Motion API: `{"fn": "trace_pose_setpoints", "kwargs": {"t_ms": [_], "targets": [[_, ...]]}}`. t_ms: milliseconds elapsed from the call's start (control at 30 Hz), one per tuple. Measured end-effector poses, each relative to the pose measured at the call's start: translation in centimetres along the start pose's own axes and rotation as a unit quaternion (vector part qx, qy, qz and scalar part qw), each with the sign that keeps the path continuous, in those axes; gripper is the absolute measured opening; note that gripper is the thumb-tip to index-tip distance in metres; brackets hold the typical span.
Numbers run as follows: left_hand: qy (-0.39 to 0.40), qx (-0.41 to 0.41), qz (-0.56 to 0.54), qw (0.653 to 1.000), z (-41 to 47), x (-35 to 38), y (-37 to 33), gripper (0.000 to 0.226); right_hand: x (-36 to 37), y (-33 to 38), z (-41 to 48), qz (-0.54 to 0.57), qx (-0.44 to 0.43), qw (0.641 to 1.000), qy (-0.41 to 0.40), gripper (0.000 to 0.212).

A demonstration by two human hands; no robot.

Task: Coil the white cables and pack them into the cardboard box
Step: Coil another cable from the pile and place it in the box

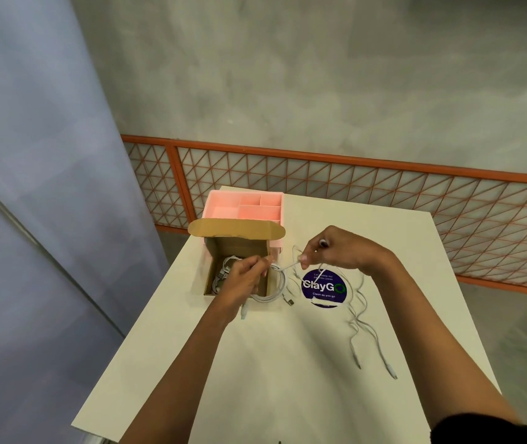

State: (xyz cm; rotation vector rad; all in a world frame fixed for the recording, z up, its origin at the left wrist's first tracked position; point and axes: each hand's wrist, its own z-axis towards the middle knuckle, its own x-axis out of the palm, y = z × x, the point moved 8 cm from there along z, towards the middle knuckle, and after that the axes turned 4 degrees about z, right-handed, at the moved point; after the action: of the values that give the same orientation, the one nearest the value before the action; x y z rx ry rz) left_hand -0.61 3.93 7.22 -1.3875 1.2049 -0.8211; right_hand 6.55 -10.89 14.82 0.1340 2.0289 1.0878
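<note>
Grey concrete wall and orange mesh railing back my pale worktop point(287, 363); the cardboard box point(239, 267) sits open at left with coiled cables inside, so packing is close; my left hand point(244, 278) grips the white coil point(271, 285); my right hand point(332, 251) pinches the strand taut for winding; loose cables point(364, 328) trail rightward.

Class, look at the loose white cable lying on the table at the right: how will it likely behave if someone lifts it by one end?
The loose cable lies in wavy bends, so it is probably floppy and would dangle. It looks thin, so likely light. Its plug ends may swing and drag across the table.
</note>
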Motion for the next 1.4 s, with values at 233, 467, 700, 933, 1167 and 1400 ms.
{"fn": "trace_pose_setpoints", "kwargs": {"t_ms": [233,467,700,933,1167,1400], "targets": [[0.092,0.058,0.001,0.994,-0.4,0.5,-1.2,0.026,-0.9,0.0,-0.4,0.066,0.004,0.998,0.004,0.018],[0.132,0.057,0.056,0.988,-0.7,1.4,-1.8,0.025,-1.0,-1.3,-0.4,0.098,0.027,0.995,0.003,0.017],[0.110,0.165,0.086,0.976,-1.2,1.6,-4.1,0.007,-0.9,-2.5,-0.4,0.112,0.030,0.993,0.010,0.025],[0.027,0.141,0.031,0.989,-0.8,0.1,-2.7,0.012,-1.4,-5.7,1.2,0.540,-0.004,0.837,-0.091,0.056],[0.003,0.117,-0.016,0.993,-0.6,0.0,-2.4,0.009,0.2,-7.5,1.3,0.359,-0.082,0.902,-0.226,0.024],[0.000,0.095,-0.025,0.995,-0.4,0.7,-2.2,0.011,2.7,-6.5,1.9,0.268,-0.065,0.911,-0.305,0.014]]}}
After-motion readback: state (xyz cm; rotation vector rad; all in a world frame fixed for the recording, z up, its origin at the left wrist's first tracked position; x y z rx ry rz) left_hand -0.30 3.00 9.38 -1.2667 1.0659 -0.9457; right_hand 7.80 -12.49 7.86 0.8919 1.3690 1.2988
